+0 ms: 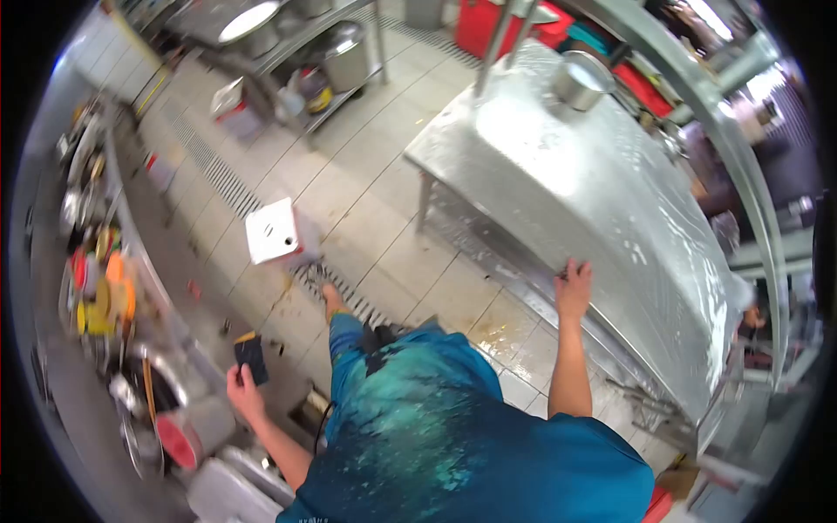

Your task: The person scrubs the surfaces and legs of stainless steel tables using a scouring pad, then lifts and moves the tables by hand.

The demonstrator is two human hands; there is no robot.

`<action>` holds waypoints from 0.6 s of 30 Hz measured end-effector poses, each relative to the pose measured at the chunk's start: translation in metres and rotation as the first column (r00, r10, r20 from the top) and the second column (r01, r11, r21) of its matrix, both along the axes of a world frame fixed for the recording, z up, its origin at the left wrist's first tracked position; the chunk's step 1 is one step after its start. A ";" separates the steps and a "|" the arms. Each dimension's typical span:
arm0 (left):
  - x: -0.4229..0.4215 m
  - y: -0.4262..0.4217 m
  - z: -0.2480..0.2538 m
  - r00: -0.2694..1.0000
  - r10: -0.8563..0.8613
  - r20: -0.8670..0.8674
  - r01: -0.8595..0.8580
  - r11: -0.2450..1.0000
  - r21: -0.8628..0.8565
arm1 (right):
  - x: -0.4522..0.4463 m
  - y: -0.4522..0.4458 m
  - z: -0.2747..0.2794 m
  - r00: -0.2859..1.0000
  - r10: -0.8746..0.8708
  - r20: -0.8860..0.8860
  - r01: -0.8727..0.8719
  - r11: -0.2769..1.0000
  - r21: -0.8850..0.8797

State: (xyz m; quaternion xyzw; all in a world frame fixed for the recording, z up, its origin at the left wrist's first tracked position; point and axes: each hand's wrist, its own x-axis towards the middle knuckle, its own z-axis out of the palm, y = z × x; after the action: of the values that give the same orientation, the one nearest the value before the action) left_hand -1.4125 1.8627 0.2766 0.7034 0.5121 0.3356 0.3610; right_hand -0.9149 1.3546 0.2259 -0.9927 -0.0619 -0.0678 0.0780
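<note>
My left hand point(247, 397) is closed on a dark scouring sponge point(250, 357) with a yellow edge, held beside the sink counter on the left. My right hand point(573, 289) reaches to the near edge of the wet stainless steel table point(532, 192). Its fingers are apart and lie over the metal; a small dark spot by the fingertips is too small to make out. Shiny water or suds streak the tabletop. Farther along it stands a round metal pot point(581, 80).
A white-lidded bucket point(272, 231) stands on the tiled floor by a drain grate point(209, 161). At left, the sink counter holds colourful utensils point(109, 292) and a red-lined container point(187, 433). A metal shelf point(327, 109) with pots stands at the back.
</note>
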 end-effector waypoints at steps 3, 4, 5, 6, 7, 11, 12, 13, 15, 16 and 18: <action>0.034 0.036 0.008 0.999 -0.048 0.009 0.048 0.999 -0.014 | 0.012 0.028 0.038 0.969 -0.114 -0.219 0.125 0.992 0.035; 0.043 0.048 0.013 0.996 -0.073 -0.048 0.072 0.997 -0.038 | 0.019 0.040 0.049 0.970 -0.136 -0.203 0.146 0.989 0.036; 0.051 0.059 0.011 0.995 -0.096 -0.030 0.094 0.995 -0.037 | 0.028 0.053 0.061 0.949 -0.097 -0.300 0.150 0.976 0.160; 0.059 0.071 0.007 0.995 -0.102 -0.014 0.102 0.994 -0.039 | 0.040 0.065 0.070 0.922 -0.043 -0.385 0.163 0.945 0.285; 0.067 0.085 0.001 0.994 -0.111 0.003 0.111 0.993 -0.038 | 0.056 0.075 0.064 0.928 -0.065 -0.368 0.181 0.939 0.291; 0.100 0.157 -0.064 0.972 -0.218 -0.091 0.217 0.976 -0.017 | 0.135 0.133 0.064 0.987 0.104 -0.119 -0.047 0.912 0.409; 0.103 0.176 -0.084 0.955 -0.260 -0.143 0.262 0.965 -0.006 | 0.160 0.149 0.068 0.986 0.103 -0.129 -0.038 0.903 0.429; 0.107 0.186 -0.096 0.924 -0.304 -0.231 0.306 0.951 -0.028 | 0.188 0.164 0.070 0.986 0.101 -0.136 -0.029 0.892 0.452; 0.108 0.207 -0.132 0.880 -0.361 -0.308 0.355 0.932 -0.078 | 0.250 0.189 0.073 0.992 0.042 -0.116 0.009 0.913 0.409; 0.089 0.228 -0.174 0.851 -0.348 -0.393 0.364 0.931 -0.036 | 0.279 0.199 0.073 0.992 0.017 -0.126 0.031 0.930 0.366; 0.099 0.244 -0.175 0.785 -0.294 -0.545 0.328 0.944 -0.037 | 0.335 0.209 0.074 0.992 -0.077 -0.099 0.110 0.916 0.385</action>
State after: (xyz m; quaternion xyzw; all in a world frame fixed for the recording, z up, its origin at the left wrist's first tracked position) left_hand -1.3140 2.1068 0.1013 0.8544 0.4600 0.0735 0.2301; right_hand -0.5802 1.5633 0.2995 -0.9611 0.0035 -0.0418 0.2732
